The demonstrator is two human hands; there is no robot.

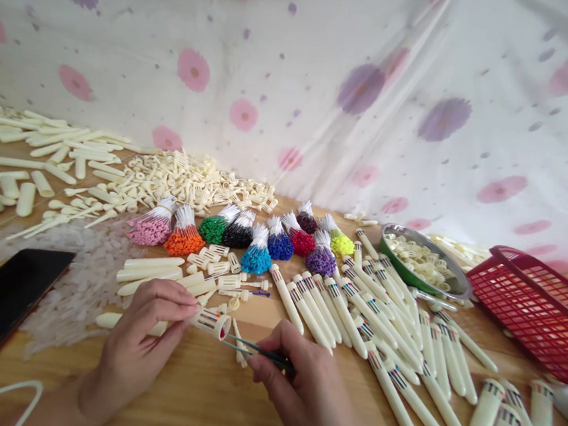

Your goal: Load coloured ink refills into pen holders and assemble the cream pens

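Note:
Between the thumb and fingers of my left hand (145, 327) is a cream slotted pen barrel (209, 322), lying sideways with its open end to the right. Coloured pieces show through its slots, and something red shows at the opening. My right hand (305, 382) grips dark tweezers (275, 356), their tips close to that opening; whether they touch or hold anything I cannot tell. Just beyond the hands lie loose slotted barrel parts (218, 268) and bundles of white sticks with coloured ends, among them light blue (256, 258), orange (184, 240) and purple (320, 260).
Finished-looking multicolour pens (374, 315) cover the right side. Behind them stand a green-sided bowl (385, 251) of small cream parts and a red basket (531, 304). A phone (8, 307), clear plastic pieces (80, 294) and heaped cream parts (177, 176) occupy the left.

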